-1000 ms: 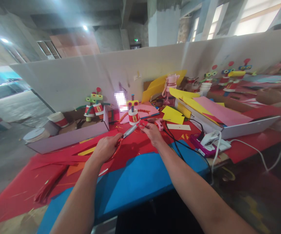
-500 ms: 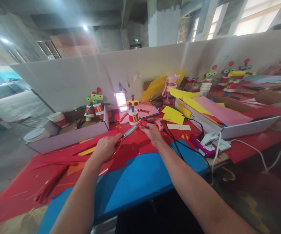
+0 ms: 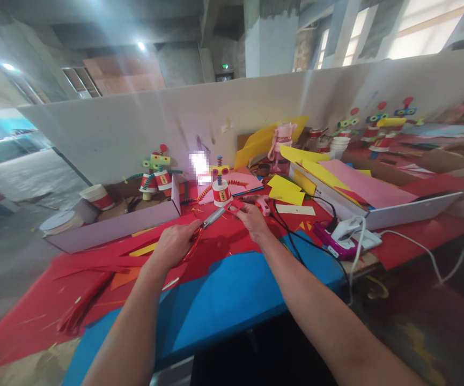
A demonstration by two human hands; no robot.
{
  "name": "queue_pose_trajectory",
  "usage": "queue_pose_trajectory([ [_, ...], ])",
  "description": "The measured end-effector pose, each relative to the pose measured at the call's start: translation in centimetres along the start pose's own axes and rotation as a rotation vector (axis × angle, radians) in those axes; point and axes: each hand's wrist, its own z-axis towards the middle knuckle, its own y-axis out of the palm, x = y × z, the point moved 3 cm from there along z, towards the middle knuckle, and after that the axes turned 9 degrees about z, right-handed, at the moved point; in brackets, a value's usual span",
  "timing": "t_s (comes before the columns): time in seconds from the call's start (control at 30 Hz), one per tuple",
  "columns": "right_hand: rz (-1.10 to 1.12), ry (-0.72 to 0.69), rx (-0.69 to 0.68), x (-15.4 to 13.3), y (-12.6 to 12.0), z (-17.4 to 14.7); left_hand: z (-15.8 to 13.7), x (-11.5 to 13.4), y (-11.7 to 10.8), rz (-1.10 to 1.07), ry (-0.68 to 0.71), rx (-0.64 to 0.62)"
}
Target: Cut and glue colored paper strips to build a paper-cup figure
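Observation:
My left hand (image 3: 174,242) is closed round the red handles of a pair of scissors (image 3: 214,216), whose blades point up and to the right. In my right hand (image 3: 252,219), the fingers pinch a small piece of red paper (image 3: 236,205) at the blade tips. Just behind the blades stands a paper-cup robot figure (image 3: 221,192) with a yellow head, round red eyes and springy folded-paper arms. A pink glue gun (image 3: 263,204) lies right of my right hand.
At the left is a box (image 3: 115,228) with cups and more cup figures (image 3: 160,174). Yellow paper (image 3: 286,188), a purple power strip (image 3: 336,241) with cables and a box of coloured paper (image 3: 412,212) lie to the right. A co-worker's arm is blurred at far right.
Hardly anything differs. The red paper in my right hand's fingers has turned slightly at the scissor tips; both hands stay in nearly the same place.

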Motion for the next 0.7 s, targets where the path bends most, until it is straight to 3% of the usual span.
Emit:
queue_pose_trajectory([
  [0.7, 0.111, 0.042, 0.03, -0.07, -0.01, -0.01, -0.09, -0.03, 0.08, -0.026, -0.008, 0.003],
])
